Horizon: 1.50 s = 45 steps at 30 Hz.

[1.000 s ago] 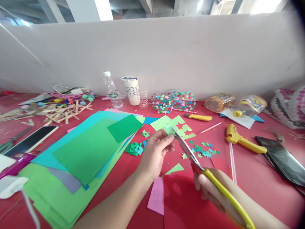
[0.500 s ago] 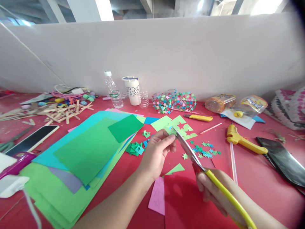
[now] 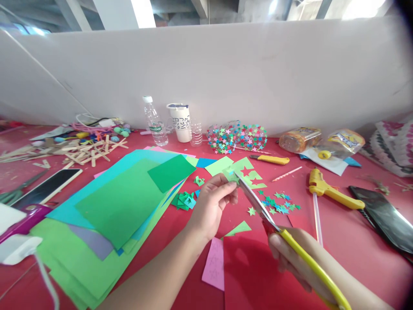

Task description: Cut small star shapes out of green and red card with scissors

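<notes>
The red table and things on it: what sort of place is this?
Probably a craft workspace, judging by the scissors in the right hand, the pile of coloured sheets and the yellow glue gun.

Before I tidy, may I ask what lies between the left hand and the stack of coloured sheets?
In the head view, green and blue paper pieces lie heaped between the left hand and the stack, with a light green scrap beyond.

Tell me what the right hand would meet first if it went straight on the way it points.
With the scissors leading, the right hand would likely meet the small green paper pinched in the left hand. Depth is unclear; the tips may already touch it.
</notes>
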Motion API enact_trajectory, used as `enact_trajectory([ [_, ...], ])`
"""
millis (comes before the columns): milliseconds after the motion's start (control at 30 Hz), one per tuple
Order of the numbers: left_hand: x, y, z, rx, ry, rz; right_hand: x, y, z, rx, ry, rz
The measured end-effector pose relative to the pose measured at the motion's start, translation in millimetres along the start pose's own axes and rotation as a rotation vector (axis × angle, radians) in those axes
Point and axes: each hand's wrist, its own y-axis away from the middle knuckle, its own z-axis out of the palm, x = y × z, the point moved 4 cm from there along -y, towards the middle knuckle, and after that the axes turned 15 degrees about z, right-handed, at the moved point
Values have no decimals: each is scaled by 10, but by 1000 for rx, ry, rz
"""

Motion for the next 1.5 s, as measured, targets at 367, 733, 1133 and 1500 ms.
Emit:
enact_trajectory([
  [367, 107, -76, -87, 102, -40, 96, 60, -71, -32, -20, 33, 12],
  [733, 78, -90, -77, 73, -70, 95, 6, -93, -30, -19, 79, 15],
  [1133, 206, -87, -58, -38, -347, 204, -8, -63, -53, -95, 177, -120],
  [1500, 282, -119, -42, -100, -482, 219, -9, -55, -76, -87, 187, -142],
])
